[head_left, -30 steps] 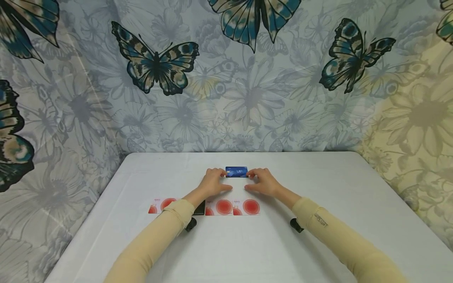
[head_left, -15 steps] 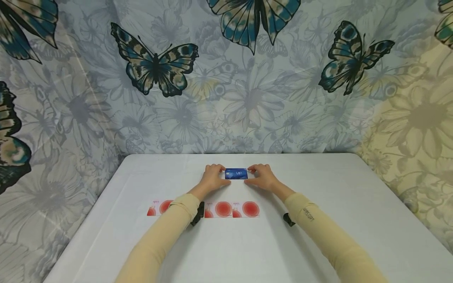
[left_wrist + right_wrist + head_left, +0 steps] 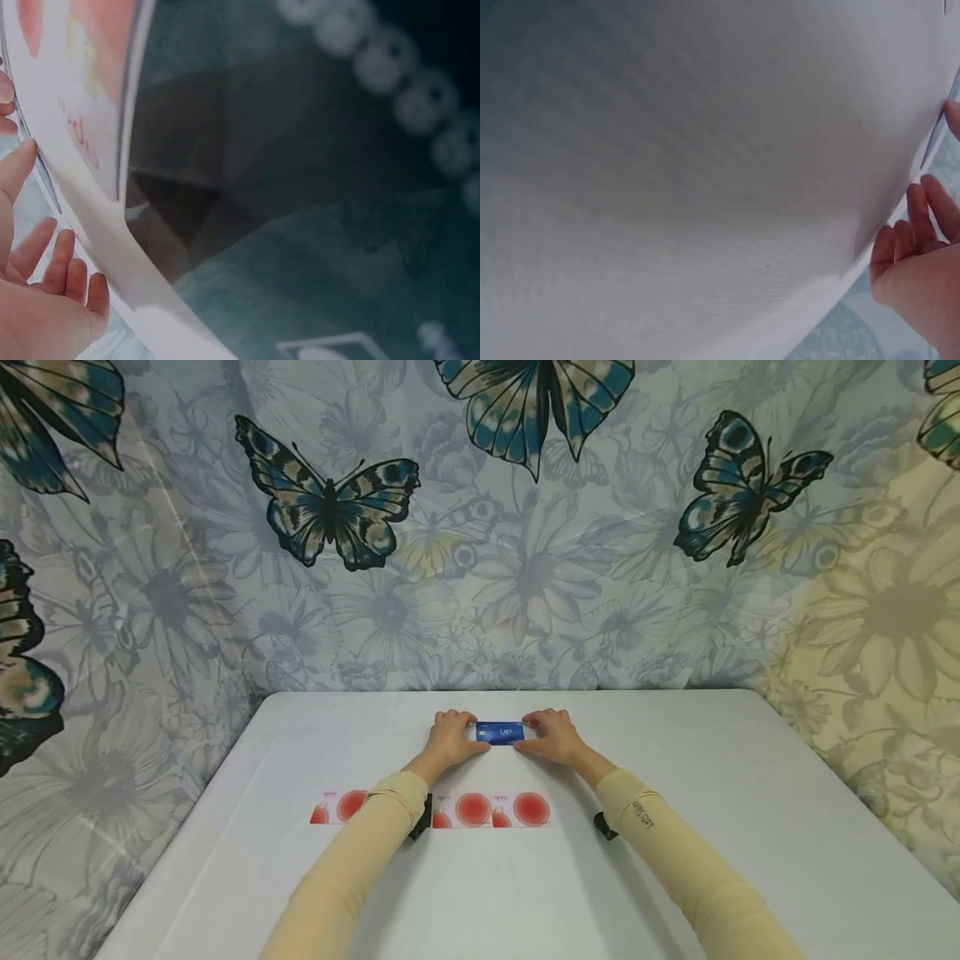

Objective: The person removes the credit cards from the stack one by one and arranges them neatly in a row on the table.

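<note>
A blue card marked VIP [image 3: 499, 733] lies flat toward the back of the white table. My left hand [image 3: 448, 739] is at its left end, index fingertip by the upper corner and thumb along the near edge. Mirroring it, my right hand [image 3: 555, 737] has thumb and index finger about the right-hand corners, so the card is pinched at both ends. In the left wrist view, the left hand [image 3: 49, 292] shows with its other fingers loosely bent. The right wrist view catches the right hand [image 3: 926, 262] at the frame's edge, fingers bent likewise.
Nearer me, a row of pink-and-white cards with red circles, including the leftmost card [image 3: 337, 807] and the rightmost card [image 3: 521, 810], lies on the table [image 3: 675, 827]. A dark card with a pearl pattern [image 3: 300, 172] fills the left wrist view. Behind hangs a butterfly cloth [image 3: 525, 568].
Both thumbs have moved in from below the blue card to its near edge. The card itself has stayed in place on the table. The head view has tilted up slightly.
</note>
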Tool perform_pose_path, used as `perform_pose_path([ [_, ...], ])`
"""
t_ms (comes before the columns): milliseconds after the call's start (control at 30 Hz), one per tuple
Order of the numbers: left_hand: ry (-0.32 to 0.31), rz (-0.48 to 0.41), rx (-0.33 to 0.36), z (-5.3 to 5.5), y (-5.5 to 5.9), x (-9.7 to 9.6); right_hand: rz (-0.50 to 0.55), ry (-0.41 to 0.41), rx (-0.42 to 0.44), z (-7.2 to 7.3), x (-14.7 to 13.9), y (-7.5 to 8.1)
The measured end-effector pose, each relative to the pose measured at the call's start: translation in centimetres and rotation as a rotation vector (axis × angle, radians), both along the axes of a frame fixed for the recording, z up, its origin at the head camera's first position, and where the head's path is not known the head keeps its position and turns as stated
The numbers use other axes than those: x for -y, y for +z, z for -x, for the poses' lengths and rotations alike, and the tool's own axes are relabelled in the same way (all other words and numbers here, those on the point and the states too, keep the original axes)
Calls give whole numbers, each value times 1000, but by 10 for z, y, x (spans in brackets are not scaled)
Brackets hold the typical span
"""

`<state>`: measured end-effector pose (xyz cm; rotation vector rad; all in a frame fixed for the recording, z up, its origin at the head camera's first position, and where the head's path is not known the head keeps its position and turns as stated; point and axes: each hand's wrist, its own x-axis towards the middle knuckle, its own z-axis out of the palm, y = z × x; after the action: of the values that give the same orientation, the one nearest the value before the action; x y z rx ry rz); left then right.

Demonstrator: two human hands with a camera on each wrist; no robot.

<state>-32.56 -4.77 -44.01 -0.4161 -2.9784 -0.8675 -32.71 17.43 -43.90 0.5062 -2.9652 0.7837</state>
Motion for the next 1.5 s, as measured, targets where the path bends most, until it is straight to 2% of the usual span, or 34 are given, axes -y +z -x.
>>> perform_pose_path([
  [267,1,47,27,0,2,-2,-37,-34,65,2,1,1],
  [433,3,79,29,2,2,-2,-44,-27,83,5,1,1],
  [733,4,92,33,4,2,-2,-21,-28,71,6,1,1],
  [1167,12,14,49,4,5,-2,21,-20,66,7,3,0],
  [1500,15,-82,23,4,1,-4,134,-45,84,7,3,-3],
])
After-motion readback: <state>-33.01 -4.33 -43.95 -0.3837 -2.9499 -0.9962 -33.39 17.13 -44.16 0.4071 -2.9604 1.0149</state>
